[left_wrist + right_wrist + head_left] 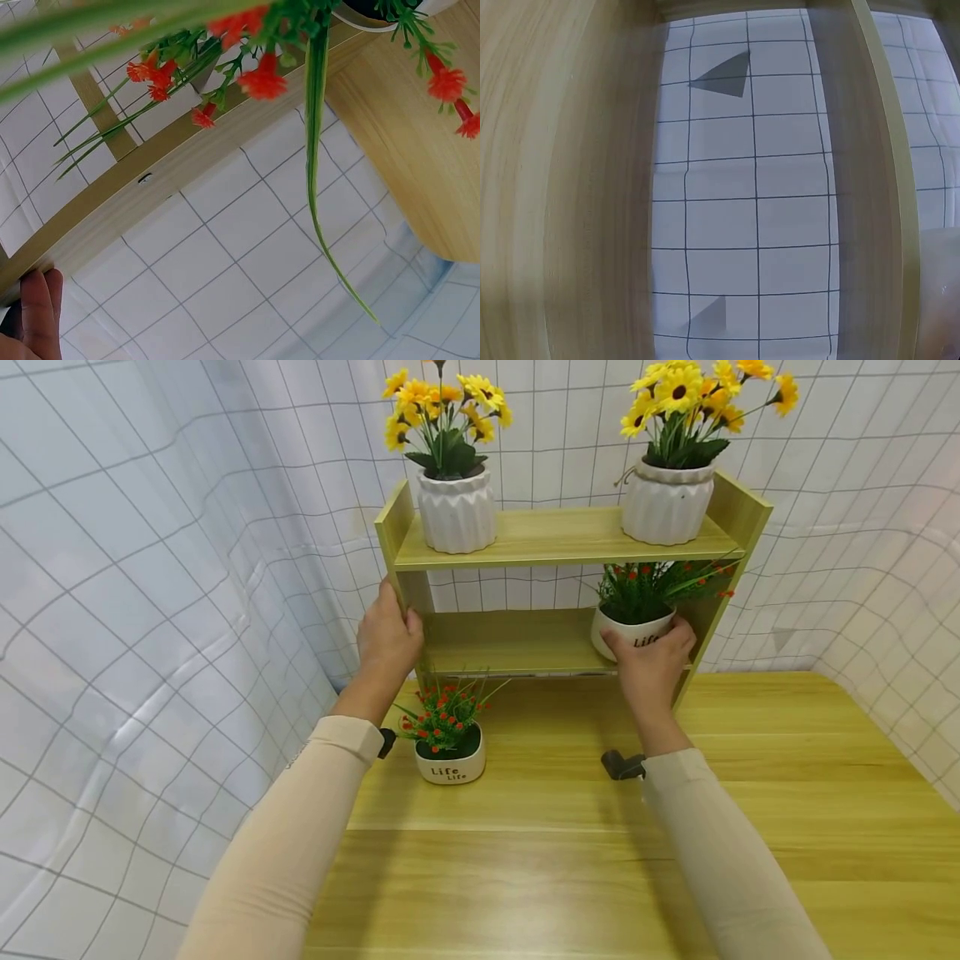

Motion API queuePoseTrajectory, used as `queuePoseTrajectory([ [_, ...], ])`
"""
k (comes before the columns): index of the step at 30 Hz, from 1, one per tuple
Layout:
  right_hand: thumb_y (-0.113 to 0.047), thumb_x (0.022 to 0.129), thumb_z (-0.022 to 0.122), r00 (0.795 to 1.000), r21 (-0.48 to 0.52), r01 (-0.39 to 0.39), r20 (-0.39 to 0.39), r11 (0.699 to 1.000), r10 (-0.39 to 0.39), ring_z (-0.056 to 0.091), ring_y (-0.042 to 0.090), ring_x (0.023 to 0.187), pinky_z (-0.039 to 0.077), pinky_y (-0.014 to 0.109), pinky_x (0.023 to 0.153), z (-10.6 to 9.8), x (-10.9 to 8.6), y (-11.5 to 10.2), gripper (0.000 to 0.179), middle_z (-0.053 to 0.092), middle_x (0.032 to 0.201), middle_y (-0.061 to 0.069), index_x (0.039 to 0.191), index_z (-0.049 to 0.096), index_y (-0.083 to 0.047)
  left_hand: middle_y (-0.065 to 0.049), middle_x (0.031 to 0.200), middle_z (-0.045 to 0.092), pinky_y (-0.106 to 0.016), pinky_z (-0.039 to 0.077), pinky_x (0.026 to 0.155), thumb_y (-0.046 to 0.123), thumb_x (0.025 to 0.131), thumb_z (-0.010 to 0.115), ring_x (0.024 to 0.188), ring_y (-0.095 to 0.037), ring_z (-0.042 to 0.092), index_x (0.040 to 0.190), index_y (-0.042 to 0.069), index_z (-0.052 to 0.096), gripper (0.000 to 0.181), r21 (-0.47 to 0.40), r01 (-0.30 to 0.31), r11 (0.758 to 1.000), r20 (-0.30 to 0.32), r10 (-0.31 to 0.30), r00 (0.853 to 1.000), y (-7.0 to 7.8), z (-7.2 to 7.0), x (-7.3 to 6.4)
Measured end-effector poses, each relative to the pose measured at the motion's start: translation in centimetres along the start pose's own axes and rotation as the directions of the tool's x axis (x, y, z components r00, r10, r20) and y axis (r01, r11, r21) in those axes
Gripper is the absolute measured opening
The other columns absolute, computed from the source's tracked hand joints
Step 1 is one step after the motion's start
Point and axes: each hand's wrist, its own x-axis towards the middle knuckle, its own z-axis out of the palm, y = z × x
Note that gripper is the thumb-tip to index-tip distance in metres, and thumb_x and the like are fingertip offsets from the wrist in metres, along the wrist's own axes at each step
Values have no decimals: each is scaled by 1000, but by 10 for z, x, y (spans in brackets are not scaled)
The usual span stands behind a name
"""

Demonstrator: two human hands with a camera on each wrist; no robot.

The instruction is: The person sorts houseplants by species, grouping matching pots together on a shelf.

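Observation:
A small wooden shelf [517,643] with two boards stands at the back of the table. My left hand [390,631] grips its left side panel, thumb at the front edge; in the left wrist view two fingers [41,307] lie against that panel. On the lower board, at the right end, my right hand [654,662] holds a white "Life" pot [611,631] of grass with red flowers, thumb on the left and fingers on the right. A matching pot with red flowers [450,767] stands on the table below my left wrist.
Two white ribbed pots with yellow flowers, one on the left [457,514] and one on the right [666,506], stand on the top board. A grid-patterned cloth [150,610] hangs behind and at both sides. The wooden table [510,877] extends in front.

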Motion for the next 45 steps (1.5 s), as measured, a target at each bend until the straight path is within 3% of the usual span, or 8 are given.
queuePoseTrajectory([
  [12,-57,76,78,1000,5,23,-11,1000,-23,33,28,136,29,38,112,-1,-1,7,105,26,151,14,151,23,-9,-25,120,63,-60,48,83,16,98,51,102,-49,62,142,3,40,47,10,-9,1000,3,9,1000,1,0,-1],
  [19,-50,86,72,995,91,33,90,995,-41,31,25,139,27,37,114,-18,7,15,94,27,154,13,154,23,-7,-25,119,63,-60,48,82,15,98,53,102,-49,62,141,3,41,47,10,-16,1000,-3,16,1000,2,0,0],
  [25,-48,88,70,977,82,33,208,996,-49,30,25,142,24,39,116,-29,15,16,96,27,157,13,158,17,-8,-25,119,63,-60,48,83,15,97,53,102,-49,62,140,2,42,46,12,-15,1000,-10,15,1000,1,0,0],
  [29,-47,89,70,967,70,56,244,996,-72,32,28,141,26,44,114,-30,18,16,97,29,157,14,159,15,-9,-26,118,63,-60,47,83,14,97,53,102,-49,62,140,2,41,47,11,-13,1000,-15,13,1000,0,0,0],
  [39,-51,86,72,989,28,88,120,996,-91,38,29,137,31,44,111,-16,16,19,95,35,152,13,156,24,-8,-27,117,63,-60,48,83,15,97,53,102,-49,62,138,1,43,44,11,-8,1000,-12,8,1000,1,0,-1],
  [45,-56,83,73,997,11,48,66,999,-49,35,28,138,30,42,112,-10,14,17,99,32,154,12,155,24,-9,-27,117,63,-60,48,83,15,97,53,102,-50,62,140,1,42,46,17,-17,1000,-25,18,1000,-1,2,-1],
])
